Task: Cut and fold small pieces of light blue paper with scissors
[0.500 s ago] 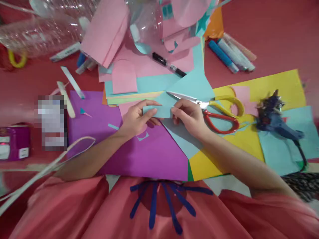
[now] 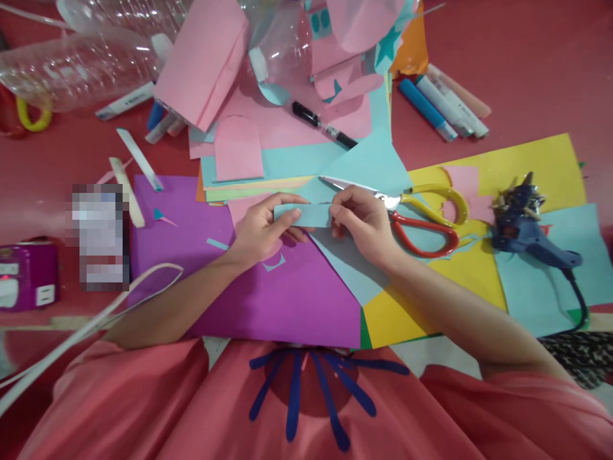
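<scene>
Where the red table (image 2: 536,57) stretches out on the left, a purple box (image 2: 29,275) sits near the front edge. To its right lies a purple sheet (image 2: 287,300), perhaps serving as a mat, since small blue offcuts (image 2: 218,244) are scattered on it. Over the sheet's far right part, the left hand (image 2: 265,227) pinches one end of a blue paper strip (image 2: 313,215), thumb on the near face and fingers behind. At the other end, the right hand (image 2: 361,220) grips it between thumb and fingertips; holding both ends is probably meant to keep the paper flat. The strip's long axis runs left to right, roughly along the near table edge, one short end pointing left, the other tucked into the right hand. Scissors (image 2: 390,202) lie just beside that hand, blades pointing left, handles right, presumably for easy reach. Farther right, a blue glue gun (image 2: 531,236) rests on paper, perhaps to spare the table drips.
</scene>
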The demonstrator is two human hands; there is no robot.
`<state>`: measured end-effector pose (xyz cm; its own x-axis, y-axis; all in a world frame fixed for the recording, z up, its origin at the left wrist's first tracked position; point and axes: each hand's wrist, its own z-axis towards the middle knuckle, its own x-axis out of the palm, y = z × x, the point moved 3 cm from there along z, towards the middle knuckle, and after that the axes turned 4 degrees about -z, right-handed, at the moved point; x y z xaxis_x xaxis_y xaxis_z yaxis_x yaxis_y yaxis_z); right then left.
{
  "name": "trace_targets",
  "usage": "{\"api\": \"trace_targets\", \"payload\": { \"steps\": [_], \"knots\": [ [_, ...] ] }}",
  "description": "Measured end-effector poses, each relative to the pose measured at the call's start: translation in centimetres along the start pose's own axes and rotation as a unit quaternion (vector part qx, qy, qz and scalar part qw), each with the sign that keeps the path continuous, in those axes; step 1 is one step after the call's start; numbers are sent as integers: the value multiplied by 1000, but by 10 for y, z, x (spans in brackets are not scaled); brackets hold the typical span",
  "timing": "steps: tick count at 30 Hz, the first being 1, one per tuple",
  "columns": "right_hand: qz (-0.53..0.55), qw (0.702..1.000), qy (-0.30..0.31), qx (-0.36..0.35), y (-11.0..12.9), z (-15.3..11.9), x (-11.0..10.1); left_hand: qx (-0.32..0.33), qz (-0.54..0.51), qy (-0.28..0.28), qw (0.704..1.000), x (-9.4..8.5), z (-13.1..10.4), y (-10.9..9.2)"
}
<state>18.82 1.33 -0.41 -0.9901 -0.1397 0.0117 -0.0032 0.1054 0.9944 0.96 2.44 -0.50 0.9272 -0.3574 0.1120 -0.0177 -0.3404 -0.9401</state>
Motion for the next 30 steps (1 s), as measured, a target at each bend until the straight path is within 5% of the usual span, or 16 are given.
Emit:
{"api": "trace_targets", "payload": {
  "steps": [11,30],
  "knots": [
    [-62,996,61,-3,0,-1,3,34,2,-8,999,-1,0,0],
    [-34,998,48,-1,-1,-1,3,93,8,-67,993,-7,0,-2]
  ]
}}
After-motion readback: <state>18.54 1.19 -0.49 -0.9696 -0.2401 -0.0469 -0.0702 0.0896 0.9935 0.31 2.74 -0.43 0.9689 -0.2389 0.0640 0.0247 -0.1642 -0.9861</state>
